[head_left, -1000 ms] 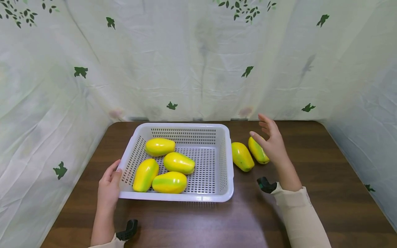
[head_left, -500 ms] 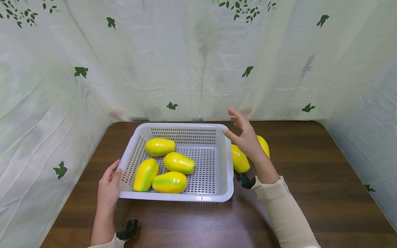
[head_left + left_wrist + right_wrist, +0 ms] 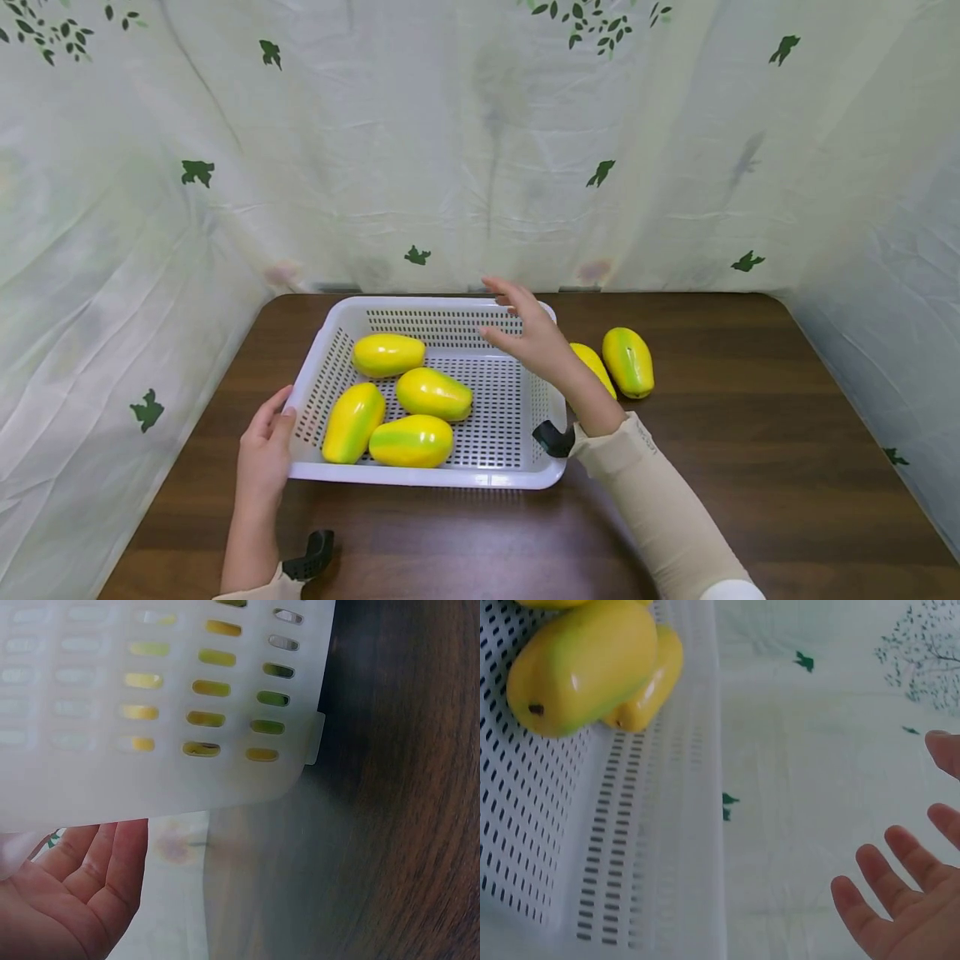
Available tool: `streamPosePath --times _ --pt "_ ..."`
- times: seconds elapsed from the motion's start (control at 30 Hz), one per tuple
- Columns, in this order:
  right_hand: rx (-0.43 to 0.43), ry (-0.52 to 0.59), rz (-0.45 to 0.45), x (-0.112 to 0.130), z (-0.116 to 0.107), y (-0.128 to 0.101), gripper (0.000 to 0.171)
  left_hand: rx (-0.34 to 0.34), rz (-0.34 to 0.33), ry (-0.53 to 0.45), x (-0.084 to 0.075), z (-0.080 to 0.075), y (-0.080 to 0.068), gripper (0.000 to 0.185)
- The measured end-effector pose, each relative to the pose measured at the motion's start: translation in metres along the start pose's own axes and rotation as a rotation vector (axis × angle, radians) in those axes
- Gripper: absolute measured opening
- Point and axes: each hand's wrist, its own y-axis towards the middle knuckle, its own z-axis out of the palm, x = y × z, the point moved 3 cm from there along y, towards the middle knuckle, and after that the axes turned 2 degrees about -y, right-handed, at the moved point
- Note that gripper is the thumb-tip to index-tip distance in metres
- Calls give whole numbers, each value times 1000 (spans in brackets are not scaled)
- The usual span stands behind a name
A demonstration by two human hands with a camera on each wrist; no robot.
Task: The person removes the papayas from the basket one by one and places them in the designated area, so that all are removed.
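A white perforated basket (image 3: 551,433) stands on the brown table and holds several yellow-green papayas (image 3: 433,393). My left hand (image 3: 262,454) rests with straight fingers against the basket's near-left corner (image 3: 225,772). Spread and holding nothing, my right hand (image 3: 528,333) hovers over the basket's right back part. Two more papayas lie on the table right of the basket: one (image 3: 628,361) in full view, the other (image 3: 596,367) partly behind my right wrist. The right wrist view shows my spread fingers (image 3: 900,900) beside the basket wall (image 3: 682,825), with papayas (image 3: 585,664) inside.
Pale leaf-print cloth (image 3: 480,150) walls the table on the left, back and right. Bare dark tabletop (image 3: 750,467) stretches to the right and front of the basket.
My right hand has swept leftward, from beside the two loose papayas to above the basket, still holding nothing. The left hand and basket have stayed put.
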Motion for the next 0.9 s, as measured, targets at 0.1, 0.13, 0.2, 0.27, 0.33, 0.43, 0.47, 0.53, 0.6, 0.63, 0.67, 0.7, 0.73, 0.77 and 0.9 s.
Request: streamPosePath --times 0.1,0.13,0.2,0.27,0.33,0.43,0.47,0.53,0.6,0.63,0.67,0.7,0.73,0.77,0.9 --pt "56 12 10 1 11 5 61 -1 -18 -14 -24 0 -13 48" --pt "73 12 18 2 15 6 61 2 -17 -10 -27 0 -15 49" --pt "107 4 34 2 23 9 61 -4 -29 2 -26 0 -14 50" --pt "139 -12 56 0 31 11 61 2 -36 9 -23 0 -13 50" --pt "170 -21 77 -3 39 12 61 10 -40 -17 -18 -1 -10 49" --pt "229 -33 91 -8 49 11 61 21 -65 -27 -20 0 -11 50" --pt "249 -37 94 -9 52 11 61 23 -53 -26 -12 1 -6 50" --pt "295 -40 96 -10 58 11 61 9 -65 -11 -15 1 -8 49" --pt "346 -49 105 -11 63 11 62 10 -65 4 -19 1 -10 49" --pt "367 -50 113 -11 65 11 62 10 -59 10 -20 1 -10 48" --pt "388 -50 121 -11 67 11 62 6 -46 12 -19 1 -10 48" --pt "410 -49 129 -12 70 11 62 9 -54 4 -29 0 -15 48" --pt "430 -46 137 -13 72 11 63 10 -43 3 -27 0 -14 49" --pt "448 -47 147 -14 74 10 63 12 -35 2 -28 0 -15 49" --pt "508 -40 160 -20 82 9 63 17 -31 9 -32 1 -17 51"
